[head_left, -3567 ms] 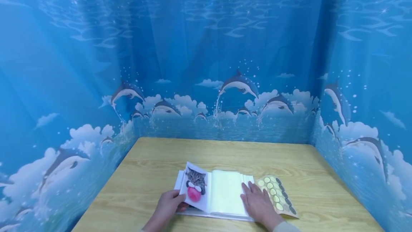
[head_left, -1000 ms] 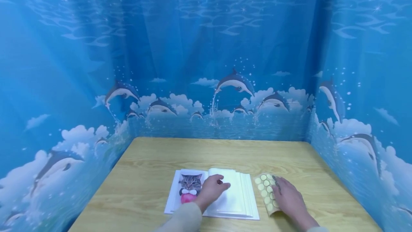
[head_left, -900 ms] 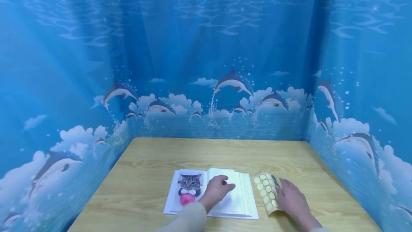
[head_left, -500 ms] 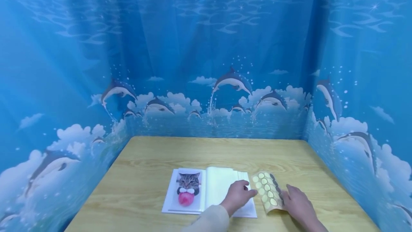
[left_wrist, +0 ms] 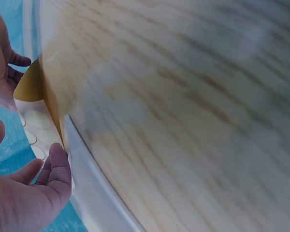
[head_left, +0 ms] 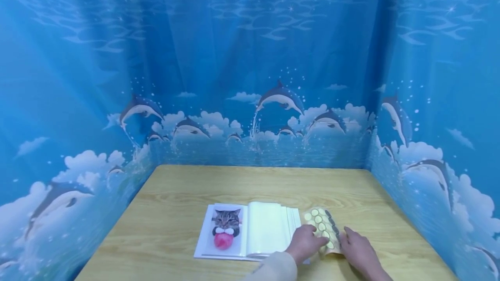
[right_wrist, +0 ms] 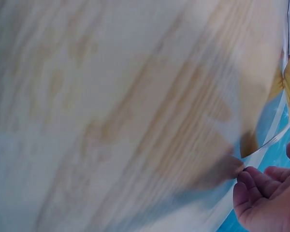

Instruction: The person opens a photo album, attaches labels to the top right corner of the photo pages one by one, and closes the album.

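A sheet of round stickers [head_left: 318, 219], pale yellow with a dark column along its right side, lies right of the photo album and bends up at its near end. My right hand [head_left: 360, 248] holds the sheet's right edge, fingers curled at it in the right wrist view. My left hand [head_left: 306, 243] reaches over the sheet's near left part, thumb and fingers apart, covering some stickers. In the left wrist view, the fingertips [left_wrist: 58, 152] are right by the sheet's edge. The open photo album [head_left: 267, 229] shows a cat picture [head_left: 226, 229] on its left page.
The wood-grain table [head_left: 187, 185] extends behind and to both sides of the album. Blue curtains [head_left: 242, 55] with dolphins and clouds enclose it at the back, left and right. My left sleeve [head_left: 275, 267] crosses the album's near right corner.
The page with the cat picture has been turned flat to the left. My left hand has moved right from the album to the sticker sheet. My right hand has left the album for the sheet's right edge.
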`<state>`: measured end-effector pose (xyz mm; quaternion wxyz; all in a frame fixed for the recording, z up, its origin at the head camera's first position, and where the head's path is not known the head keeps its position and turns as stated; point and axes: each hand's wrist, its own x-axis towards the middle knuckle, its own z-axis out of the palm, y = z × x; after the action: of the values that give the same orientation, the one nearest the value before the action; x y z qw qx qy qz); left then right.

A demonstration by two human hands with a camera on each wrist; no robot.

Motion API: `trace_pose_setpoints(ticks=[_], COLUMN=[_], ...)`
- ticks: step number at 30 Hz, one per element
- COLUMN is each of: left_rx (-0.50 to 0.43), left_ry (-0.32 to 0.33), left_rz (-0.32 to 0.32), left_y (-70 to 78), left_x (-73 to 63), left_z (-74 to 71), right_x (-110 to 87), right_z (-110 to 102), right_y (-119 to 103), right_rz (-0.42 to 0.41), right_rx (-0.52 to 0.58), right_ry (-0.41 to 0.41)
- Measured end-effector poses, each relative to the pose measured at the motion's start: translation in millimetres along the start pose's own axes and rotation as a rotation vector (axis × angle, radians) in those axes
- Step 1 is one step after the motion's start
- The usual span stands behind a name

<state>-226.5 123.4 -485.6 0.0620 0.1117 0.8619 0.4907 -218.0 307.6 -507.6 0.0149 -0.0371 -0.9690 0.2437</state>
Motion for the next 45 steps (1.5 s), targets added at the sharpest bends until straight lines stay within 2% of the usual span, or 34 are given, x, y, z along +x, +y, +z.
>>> trace_pose_setpoints(ticks=[4, 11, 22, 29, 34, 37, 41, 45], left_rx=[0.023, 0.026, -0.089, -0.106, -0.2, -0.307, -0.393, -0.388], left_ry=[0.008, -0.014, -0.037, -0.037, -0.026, -0.028, -0.043, -0.035], left_rz=[-0.019, 0.023, 0.031, 0.083, 0.1, 0.087, 0.073, 0.062], left_y=[0.3, -1.5, -3.7, -6.4, -6.5, -5.0, -4.3, -5.6], left_x=[0.1, 2.6, 6.2, 12.9, 17.3, 17.8, 18.0, 18.9], left_z=[4.5, 6.5, 4.3, 1.8, -1.0, -4.5, -8.5, -11.4], right_x=[-1.7, -4.3, -3.3, -3.0, -2.6, -2.2, -1.3, 0.8], right_z=[0.9, -1.4, 1.6, 5.5, 7.8, 9.3, 12.0, 13.4], right_y=[-5.1, -13.2, -22.1, -28.3, -33.5, -36.7, -40.7, -43.7], right_rz=[0.002, 0.02, 0.044, 0.027, 0.023, 0.015, 0.014, 0.025], right_rx=[0.025, 0.083, 0.243, 0.297, 0.346, 0.388, 0.429, 0.426], right_ry=[0.01, 0.01, 0.018, 0.03, 0.046, 0.065, 0.081, 0.074])
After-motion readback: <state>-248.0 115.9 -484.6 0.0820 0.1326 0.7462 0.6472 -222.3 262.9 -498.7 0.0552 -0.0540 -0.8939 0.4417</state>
